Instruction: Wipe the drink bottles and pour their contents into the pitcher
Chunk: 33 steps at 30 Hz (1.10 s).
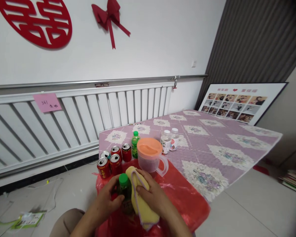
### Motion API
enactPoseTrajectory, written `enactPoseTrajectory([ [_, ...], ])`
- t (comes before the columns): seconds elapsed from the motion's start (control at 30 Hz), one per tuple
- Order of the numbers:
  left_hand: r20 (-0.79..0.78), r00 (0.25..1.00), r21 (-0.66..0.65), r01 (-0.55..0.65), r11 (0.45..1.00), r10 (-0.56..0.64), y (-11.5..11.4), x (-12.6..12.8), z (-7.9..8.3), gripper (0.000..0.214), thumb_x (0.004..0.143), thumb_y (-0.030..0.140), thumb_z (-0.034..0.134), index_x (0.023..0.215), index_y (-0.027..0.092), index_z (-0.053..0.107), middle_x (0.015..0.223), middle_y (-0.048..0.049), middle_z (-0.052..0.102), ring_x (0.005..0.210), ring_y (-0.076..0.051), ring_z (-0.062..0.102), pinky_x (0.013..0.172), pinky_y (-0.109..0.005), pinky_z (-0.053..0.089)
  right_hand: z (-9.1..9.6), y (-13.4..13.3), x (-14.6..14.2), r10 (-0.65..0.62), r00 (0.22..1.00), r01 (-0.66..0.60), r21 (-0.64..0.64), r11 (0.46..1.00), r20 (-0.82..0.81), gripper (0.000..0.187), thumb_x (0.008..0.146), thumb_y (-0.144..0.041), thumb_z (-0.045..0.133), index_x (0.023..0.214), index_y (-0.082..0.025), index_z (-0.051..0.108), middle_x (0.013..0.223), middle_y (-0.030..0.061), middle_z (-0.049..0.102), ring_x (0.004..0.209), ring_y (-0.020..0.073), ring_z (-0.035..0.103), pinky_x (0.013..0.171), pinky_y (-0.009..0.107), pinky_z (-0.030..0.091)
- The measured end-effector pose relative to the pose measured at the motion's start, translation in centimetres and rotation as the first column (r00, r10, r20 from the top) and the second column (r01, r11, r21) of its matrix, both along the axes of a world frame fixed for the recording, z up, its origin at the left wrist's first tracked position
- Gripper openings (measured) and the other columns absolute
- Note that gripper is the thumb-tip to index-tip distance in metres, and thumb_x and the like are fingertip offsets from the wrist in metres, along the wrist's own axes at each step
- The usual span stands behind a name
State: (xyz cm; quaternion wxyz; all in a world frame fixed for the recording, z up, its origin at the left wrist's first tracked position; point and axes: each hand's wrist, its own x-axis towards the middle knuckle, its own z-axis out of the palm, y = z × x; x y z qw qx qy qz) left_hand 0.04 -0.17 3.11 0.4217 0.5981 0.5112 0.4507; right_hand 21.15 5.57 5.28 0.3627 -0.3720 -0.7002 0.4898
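My left hand (111, 196) is wrapped around a green-capped plastic bottle (127, 200) standing near me over the red plastic sheet (185, 200). In my right hand (149, 192) is a folded yellow cloth (144, 209) with a purple edge, pressed against the bottle's right side. Just beyond stands a clear plastic pitcher (148, 162) with an orange lid. Several opened drink cans (115, 164), mostly red, are grouped to the left of it. Between the cans and the pitcher is another green bottle (135, 144).
Two small white-capped bottles (165, 142) stand right of the pitcher on the floral purple tablecloth (194, 130). A white radiator (84, 113) runs along the wall behind. A photo board (236, 102) leans at the far right. On the floor at left lies a power strip (29, 220) with cords.
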Motion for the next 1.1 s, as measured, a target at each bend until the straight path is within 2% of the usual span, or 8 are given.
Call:
enactPoseTrajectory([
  [0.1,-0.010,1.000,-0.013,-0.007,1.000,0.007,0.0,0.1,0.1,0.061,0.072,0.014,0.061,0.132,0.020,0.051,0.133,-0.0097,0.061,0.124,-0.030,0.056,0.108,-0.042,0.044,-0.9,1.1,0.3,0.076,0.997,-0.076,-0.072,0.995,0.007,0.055,0.078,-0.015,0.053,0.131,-0.028,0.058,0.125,0.0035,0.066,0.112,0.0235,0.063,0.097,0.040,0.048],
  [0.23,-0.009,0.999,-0.018,-0.047,0.999,0.046,-0.2,0.4,0.0,0.065,0.072,0.013,0.058,0.135,0.019,0.046,0.134,-0.0103,0.060,0.127,-0.029,0.053,0.111,-0.042,0.041,-0.6,2.2,0.8,0.185,0.983,-0.183,-0.074,0.980,0.020,0.053,0.078,-0.019,0.058,0.131,-0.028,0.058,0.127,0.0030,0.066,0.112,0.0242,0.063,0.096,0.039,0.048],
  [0.37,-0.003,0.998,-0.016,-0.069,0.997,0.069,-0.3,0.6,-0.4,0.064,0.071,0.014,0.057,0.134,0.017,0.045,0.137,-0.0126,0.057,0.127,-0.029,0.053,0.111,-0.044,0.039,-0.2,2.3,0.9,0.297,0.953,-0.293,-0.074,0.953,0.052,0.082,0.064,-0.027,0.078,0.140,-0.023,0.048,0.140,0.0089,0.055,0.123,0.0279,0.054,0.106,0.040,0.041],
  [0.47,-0.005,0.998,-0.015,-0.070,0.997,0.070,-0.3,0.7,-0.5,0.063,0.071,0.015,0.056,0.133,0.017,0.045,0.138,-0.0131,0.055,0.128,-0.030,0.052,0.112,-0.046,0.038,-0.5,1.7,0.5,0.279,0.955,-0.274,-0.064,0.960,0.097,0.099,0.055,-0.021,0.081,0.145,-0.021,0.039,0.145,0.0117,0.047,0.130,0.0290,0.048,0.109,0.040,0.038],
  [0.67,-0.040,0.996,-0.051,-0.087,0.995,0.085,-0.5,0.8,-0.3,0.063,0.073,0.014,0.057,0.134,0.019,0.044,0.137,-0.0116,0.056,0.130,-0.030,0.050,0.113,-0.045,0.036,-1.0,2.1,0.3,0.205,0.967,-0.214,0.043,0.976,0.153,0.074,0.067,-0.011,0.059,0.139,-0.023,0.047,0.141,0.0097,0.052,0.130,0.0253,0.049,0.110,0.041,0.035],
  [0.9,-0.029,0.988,-0.041,-0.150,0.988,0.149,-1.2,1.2,-0.4,0.066,0.076,0.019,0.058,0.139,0.018,0.036,0.141,-0.0135,0.052,0.132,-0.028,0.048,0.114,-0.045,0.035,0.7,2.8,2.0,0.064,0.997,-0.064,-0.002,0.998,0.052,0.072,0.070,-0.013,0.056,0.141,-0.021,0.042,0.139,0.0113,0.054,0.129,0.0266,0.051,0.109,0.046,0.036],
  [1.0,-0.035,0.983,-0.002,-0.178,0.984,0.178,-1.2,1.7,-0.9,0.064,0.075,0.020,0.061,0.136,0.019,0.040,0.138,-0.0135,0.055,0.129,-0.029,0.051,0.111,-0.045,0.038,1.6,1.8,1.6,0.089,0.995,-0.087,0.048,0.995,-0.033,0.073,0.072,-0.013,0.056,0.142,-0.023,0.040,0.142,0.0101,0.051,0.129,0.0254,0.050,0.109,0.044,0.037],
  [1.1,-0.042,0.962,0.052,-0.269,0.962,0.271,-0.9,2.2,-1.4,0.064,0.071,0.022,0.066,0.132,0.019,0.046,0.134,-0.0130,0.057,0.124,-0.030,0.055,0.106,-0.043,0.044,1.9,0.8,0.9,0.179,0.981,-0.168,0.136,0.976,-0.069,0.071,0.071,-0.009,0.057,0.139,-0.025,0.043,0.141,0.0078,0.051,0.129,0.0233,0.049,0.107,0.039,0.039],
])
